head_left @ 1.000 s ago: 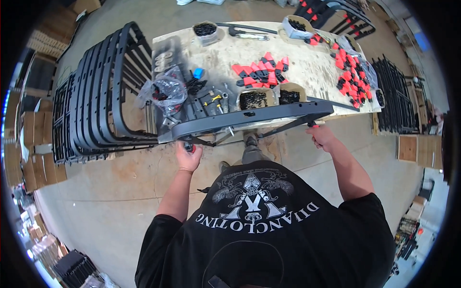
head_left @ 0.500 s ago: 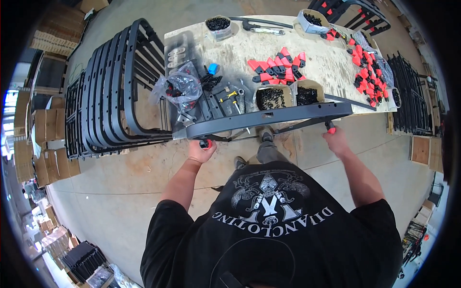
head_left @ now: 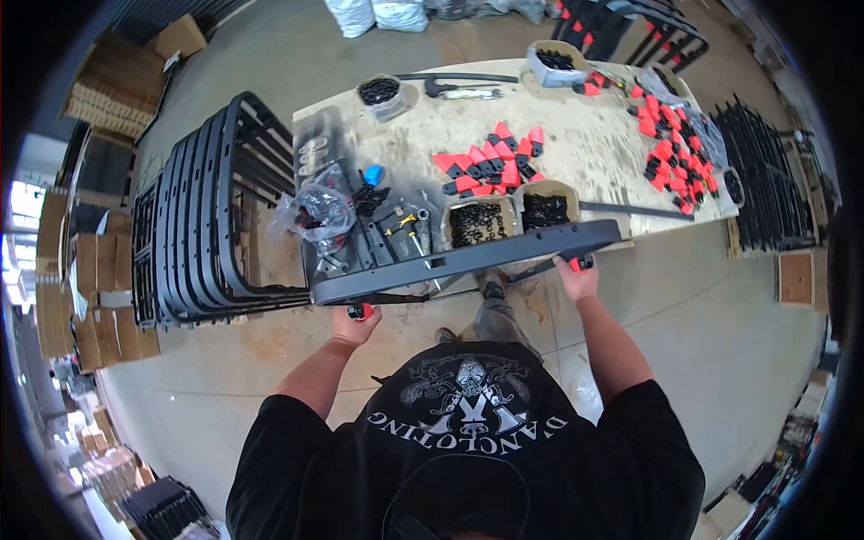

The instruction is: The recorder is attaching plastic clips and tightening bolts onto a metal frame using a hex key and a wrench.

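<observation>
A long black metal frame (head_left: 486,256) stands on edge across the near side of the table, tilted with its left end nearer me. My left hand (head_left: 356,329) is closed around a red-and-black plastic piece (head_left: 360,311) under the frame's left end. My right hand (head_left: 578,284) grips a similar red-and-black piece (head_left: 582,263) below the right end. Just beyond the frame sit two open boxes of small black parts, a left box (head_left: 450,243) and a right box (head_left: 576,193). The frame's lower parts are mostly hidden behind its upper bar.
Several matching black frames (head_left: 193,207) stand stacked at the left. On the wooden table (head_left: 396,144) lie loose red-and-black pieces (head_left: 490,162), a plastic bag (head_left: 322,214), hand tools (head_left: 416,229) and a black bar (head_left: 634,211). More frames (head_left: 760,180) stand at the right; cartons (head_left: 99,261) line the left.
My view has shifted. Both hands and the frame sit further left in the picture, and the frame slants more, its right end higher than its left. Both hands keep their grip.
</observation>
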A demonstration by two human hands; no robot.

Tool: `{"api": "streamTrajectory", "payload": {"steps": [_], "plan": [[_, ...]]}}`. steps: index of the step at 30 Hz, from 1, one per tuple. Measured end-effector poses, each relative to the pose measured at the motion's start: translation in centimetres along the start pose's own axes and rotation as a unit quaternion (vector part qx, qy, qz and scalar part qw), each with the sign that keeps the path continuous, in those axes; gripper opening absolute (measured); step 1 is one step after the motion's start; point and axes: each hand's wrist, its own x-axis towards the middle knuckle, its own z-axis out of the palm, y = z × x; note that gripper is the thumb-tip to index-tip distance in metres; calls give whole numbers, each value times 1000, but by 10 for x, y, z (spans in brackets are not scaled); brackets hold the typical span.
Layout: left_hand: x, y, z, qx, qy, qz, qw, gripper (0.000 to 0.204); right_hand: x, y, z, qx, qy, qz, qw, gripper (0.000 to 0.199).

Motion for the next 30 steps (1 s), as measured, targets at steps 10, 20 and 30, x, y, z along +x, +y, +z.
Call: {"api": "streamTrajectory", "payload": {"steps": [10,20,30], "plan": [[3,-17,5,6,12,-19,1000,43,13,-258,-160,329,46,-122,935,37],[-20,2,-55,87,-6,-137,987,49,84,-374,100,-91,-254,-340,901,39],[73,56,-125,2,241,103,965,24,81,-382,111,-120,-382,-325,857,30]]}}
